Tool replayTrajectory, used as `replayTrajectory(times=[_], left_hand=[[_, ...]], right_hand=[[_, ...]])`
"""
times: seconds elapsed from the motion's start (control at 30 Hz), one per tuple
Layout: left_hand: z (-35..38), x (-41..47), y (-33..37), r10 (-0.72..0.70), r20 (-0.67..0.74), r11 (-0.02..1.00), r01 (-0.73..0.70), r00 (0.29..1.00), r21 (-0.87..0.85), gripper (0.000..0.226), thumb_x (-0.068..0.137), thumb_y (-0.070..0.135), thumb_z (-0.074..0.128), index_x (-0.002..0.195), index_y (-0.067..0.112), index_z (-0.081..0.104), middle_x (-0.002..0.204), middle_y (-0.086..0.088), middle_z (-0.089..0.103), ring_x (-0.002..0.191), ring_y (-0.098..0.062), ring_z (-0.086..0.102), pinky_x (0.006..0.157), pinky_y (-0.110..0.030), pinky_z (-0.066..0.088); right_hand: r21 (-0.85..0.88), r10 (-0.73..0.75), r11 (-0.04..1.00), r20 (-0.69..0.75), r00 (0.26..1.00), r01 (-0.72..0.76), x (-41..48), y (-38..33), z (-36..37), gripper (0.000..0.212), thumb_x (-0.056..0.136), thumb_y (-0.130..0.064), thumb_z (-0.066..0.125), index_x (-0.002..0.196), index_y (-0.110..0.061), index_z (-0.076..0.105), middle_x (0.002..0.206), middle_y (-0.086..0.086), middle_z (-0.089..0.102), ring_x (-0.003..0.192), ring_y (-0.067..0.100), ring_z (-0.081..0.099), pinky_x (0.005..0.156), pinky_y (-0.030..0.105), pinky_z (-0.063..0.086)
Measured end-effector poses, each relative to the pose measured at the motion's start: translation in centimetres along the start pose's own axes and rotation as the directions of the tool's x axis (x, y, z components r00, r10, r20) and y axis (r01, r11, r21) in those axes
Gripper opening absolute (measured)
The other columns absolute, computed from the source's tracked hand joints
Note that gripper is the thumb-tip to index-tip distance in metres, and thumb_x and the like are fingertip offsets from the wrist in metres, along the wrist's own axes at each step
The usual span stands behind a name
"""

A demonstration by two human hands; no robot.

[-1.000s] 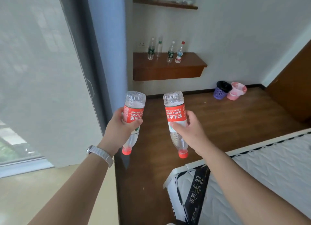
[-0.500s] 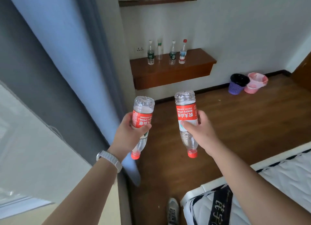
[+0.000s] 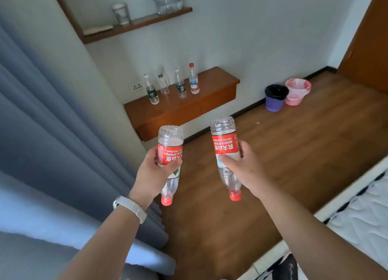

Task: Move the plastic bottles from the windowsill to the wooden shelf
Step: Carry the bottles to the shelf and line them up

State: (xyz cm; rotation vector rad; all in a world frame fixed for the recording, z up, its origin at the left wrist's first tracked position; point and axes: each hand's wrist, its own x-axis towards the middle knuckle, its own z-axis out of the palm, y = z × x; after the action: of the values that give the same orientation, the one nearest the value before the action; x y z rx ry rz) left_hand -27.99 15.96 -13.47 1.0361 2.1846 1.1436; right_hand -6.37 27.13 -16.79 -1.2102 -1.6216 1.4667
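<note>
My left hand (image 3: 155, 170) grips a clear plastic bottle with a red label (image 3: 169, 151), held upside down with its red cap pointing at the floor. In my right hand (image 3: 244, 168) is a second red-labelled bottle (image 3: 225, 145), also inverted. Ahead, fixed to the white wall, is the wooden shelf (image 3: 212, 95). Several small bottles stand on its back left part, among them one with a red cap (image 3: 193, 80) and one with a green label (image 3: 151, 92). The windowsill is out of view.
A grey-blue curtain (image 3: 48, 133) hangs at my left. A mattress (image 3: 357, 212) fills the lower right. Purple (image 3: 275, 101) and pink (image 3: 297, 92) baskets sit on the wood floor by the wall. A higher shelf (image 3: 134, 26) carries a large bottle and a jar.
The view has swung away from the window toward the shelf, which looks nearer and larger. Both hands still hold their inverted bottles in the same grip.
</note>
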Motion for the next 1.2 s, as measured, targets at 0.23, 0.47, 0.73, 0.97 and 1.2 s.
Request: replayTrajectory(times=[0.23,0.47,0.73,0.97,1.2], left_hand=[[3.9,5.2,2.5,0.061,0.111,0.998,-0.059,0.992,-0.023,0.053,0.085,0.041,0.075,0.128,0.032,0.046,0.113,0.014,0.062,0.098,-0.009,0.064,0.077,-0.022,0.049],[6.8,11.6,1.4,0.056,0.254,0.998,-0.044,0.966,-0.050,0.054,0.082,0.040,0.078,0.127,0.032,0.050,0.113,0.009,0.064,0.103,-0.015,0.065,0.088,-0.032,0.055],[7.3,24.0,-0.4,0.095,0.408,0.986,-0.030,0.908,-0.164,0.073,0.070,0.054,0.081,0.132,0.035,0.048,0.118,0.009,0.064,0.107,-0.016,0.066,0.090,-0.039,0.058],[4.8,34.7,0.2,0.129,0.428,0.977,-0.040,0.895,-0.210,0.058,0.083,0.043,0.075,0.131,0.036,0.043,0.118,0.014,0.059,0.105,-0.008,0.060,0.081,-0.021,0.050],[2.9,41.3,0.9,0.155,0.444,0.958,-0.024,0.882,-0.287,0.053,0.085,0.037,0.075,0.129,0.037,0.044,0.113,0.019,0.059,0.099,-0.003,0.061,0.068,-0.012,0.044]], right_hand=[[-0.032,0.083,0.996,-0.106,0.991,-0.086,3.1,0.6,-3.1,0.051,0.080,-0.042,0.076,0.121,-0.036,0.046,0.105,-0.014,0.064,0.089,0.007,0.067,0.074,0.028,0.056],[-0.056,0.149,0.985,-0.174,0.973,-0.160,7.0,0.9,-3.0,0.053,0.081,-0.041,0.076,0.124,-0.034,0.046,0.108,-0.012,0.064,0.093,0.008,0.067,0.082,0.031,0.056],[-0.098,0.204,0.964,-0.329,0.922,-0.249,15.3,0.0,-0.8,0.064,0.084,-0.039,0.073,0.137,-0.028,0.039,0.120,-0.008,0.060,0.098,0.010,0.063,0.082,0.029,0.052],[-0.121,0.169,0.967,-0.357,0.919,-0.225,24.7,-4.4,4.6,0.065,0.082,-0.039,0.075,0.137,-0.028,0.041,0.121,-0.006,0.061,0.103,0.015,0.064,0.092,0.039,0.053],[-0.151,0.147,0.965,-0.365,0.919,-0.214,30.0,-6.5,7.1,0.068,0.082,-0.040,0.075,0.140,-0.029,0.039,0.125,-0.005,0.061,0.106,0.015,0.063,0.093,0.039,0.053]])
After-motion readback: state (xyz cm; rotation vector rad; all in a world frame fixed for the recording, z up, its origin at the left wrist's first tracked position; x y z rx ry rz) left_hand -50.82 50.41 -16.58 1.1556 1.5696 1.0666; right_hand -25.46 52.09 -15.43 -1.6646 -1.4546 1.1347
